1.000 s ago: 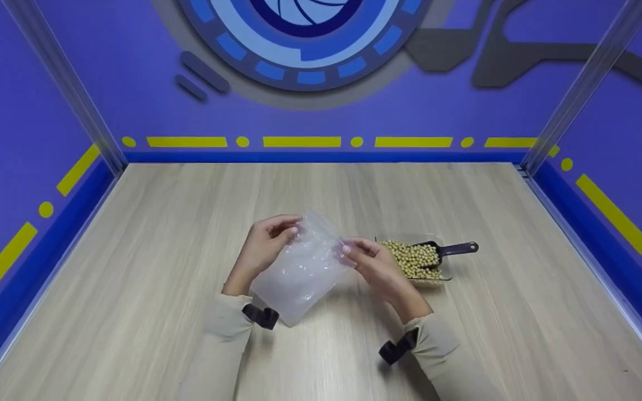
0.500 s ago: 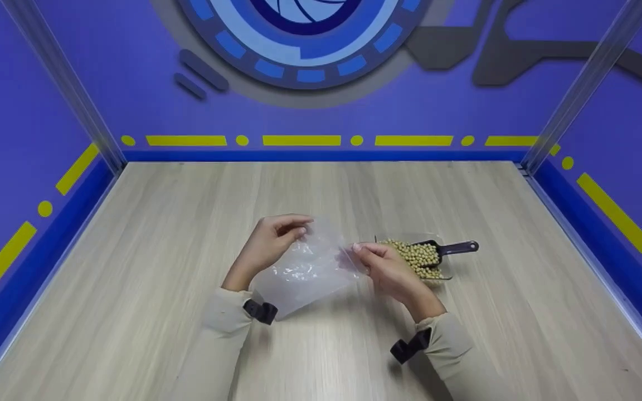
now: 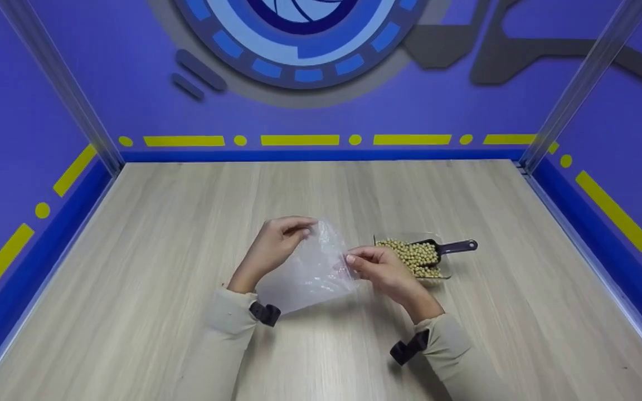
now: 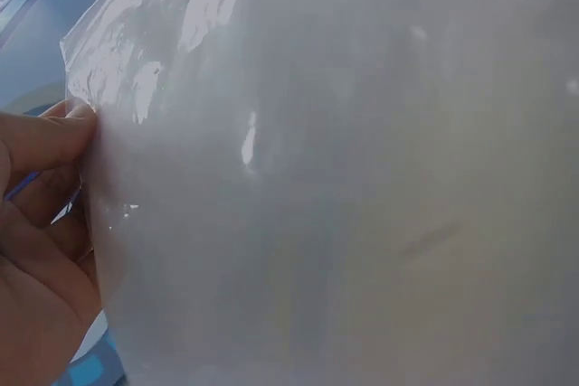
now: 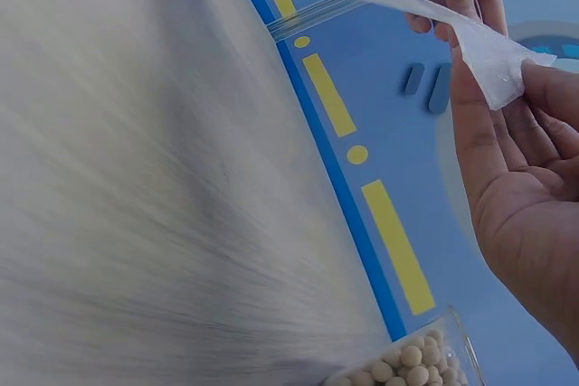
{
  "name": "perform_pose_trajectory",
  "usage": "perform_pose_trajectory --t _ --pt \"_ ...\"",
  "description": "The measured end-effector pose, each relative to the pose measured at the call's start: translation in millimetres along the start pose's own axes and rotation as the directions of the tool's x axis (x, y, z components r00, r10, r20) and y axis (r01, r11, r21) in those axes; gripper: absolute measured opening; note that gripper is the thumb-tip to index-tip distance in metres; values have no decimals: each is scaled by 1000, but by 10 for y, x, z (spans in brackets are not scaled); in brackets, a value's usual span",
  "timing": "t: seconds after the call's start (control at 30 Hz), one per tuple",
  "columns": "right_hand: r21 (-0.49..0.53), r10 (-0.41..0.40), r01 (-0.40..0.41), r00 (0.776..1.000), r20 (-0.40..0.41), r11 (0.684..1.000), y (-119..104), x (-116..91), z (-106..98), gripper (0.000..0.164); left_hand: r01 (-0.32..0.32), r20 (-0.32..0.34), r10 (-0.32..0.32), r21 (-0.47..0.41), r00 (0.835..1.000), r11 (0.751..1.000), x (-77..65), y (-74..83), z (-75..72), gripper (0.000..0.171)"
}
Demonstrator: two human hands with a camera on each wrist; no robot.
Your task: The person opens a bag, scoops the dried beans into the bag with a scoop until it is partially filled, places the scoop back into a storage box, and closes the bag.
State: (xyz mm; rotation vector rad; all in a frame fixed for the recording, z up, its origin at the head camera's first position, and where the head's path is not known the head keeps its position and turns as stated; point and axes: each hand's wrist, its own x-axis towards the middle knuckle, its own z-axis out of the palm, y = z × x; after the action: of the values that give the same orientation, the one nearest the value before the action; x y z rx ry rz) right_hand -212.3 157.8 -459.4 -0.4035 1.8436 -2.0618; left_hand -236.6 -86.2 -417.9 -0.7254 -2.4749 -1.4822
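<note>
A translucent plastic bag [image 3: 310,278] hangs tilted between both hands over the middle of the table. My left hand [image 3: 273,245] pinches its upper left edge between thumb and fingers. On the opposite edge, my right hand [image 3: 385,273] pinches the bag near a corner. In the left wrist view the flat bag [image 4: 317,178] fills most of the picture, with left fingers at its side. Seen from the right wrist, the bag [image 5: 493,61] appears nearly edge-on, gripped by the right thumb and fingers. Whether its mouth is parted I cannot tell.
Just beyond the right hand stands a clear container [image 3: 448,277] of round, pale yellow beans [image 3: 410,253]. A dark scoop [image 3: 457,247] lies in the beans, its handle sticking out to the right. Blue-purple panels [image 3: 321,120] border the wooden table [image 3: 159,223].
The bag's lower end has swung up and to the left, and its sheet has turned. Both hands have shifted slightly right, keeping their pinch on it. The container and scoop stay put.
</note>
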Motion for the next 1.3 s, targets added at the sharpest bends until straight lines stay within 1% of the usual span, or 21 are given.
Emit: perform_pose_trajectory --t 0.13,0.33,0.43,0.53,0.6,0.67,0.73,0.83,0.97,1.1,1.17,1.3 --pt "-26 10 -11 999 -35 1000 9 6 9 12 -30 -68 33 55 997 998 -10 -21 46 26" --pt "-9 22 -23 998 -60 1000 -2 9 27 14 -9 -184 22 69 983 998 -41 10 136 33" --pt "15 26 -25 997 -66 1000 -3 12 36 13 -19 -242 52 136 969 990 -65 53 197 31" --pt "24 29 -27 996 -80 999 3 19 48 13 -33 -271 101 246 957 969 -93 88 273 31" --pt "24 25 -23 996 -82 999 11 22 53 13 -41 -262 123 299 957 953 -113 105 327 32" --pt "7 10 -10 997 -77 1000 16 24 61 12 -51 -235 131 319 963 947 -131 115 380 33" --pt "-17 -13 12 998 -60 1000 16 22 68 12 -56 -203 127 320 971 946 -150 126 426 34" --pt "-54 -51 49 998 -25 997 5 11 78 12 -56 -165 111 308 980 950 -169 147 476 36" --pt "-71 -87 87 996 13 994 -22 -6 90 11 -37 -157 83 280 984 959 -173 178 526 35" --pt "-77 -99 101 995 28 992 -33 -15 102 9 -25 -153 65 252 986 967 -170 194 557 35" --pt "-73 -99 101 994 37 992 -27 -15 105 9 -17 -134 50 231 990 973 -171 200 558 34" --pt "-65 -89 91 995 40 994 -16 -18 99 10 -6 -73 20 182 997 983 -168 216 538 32"
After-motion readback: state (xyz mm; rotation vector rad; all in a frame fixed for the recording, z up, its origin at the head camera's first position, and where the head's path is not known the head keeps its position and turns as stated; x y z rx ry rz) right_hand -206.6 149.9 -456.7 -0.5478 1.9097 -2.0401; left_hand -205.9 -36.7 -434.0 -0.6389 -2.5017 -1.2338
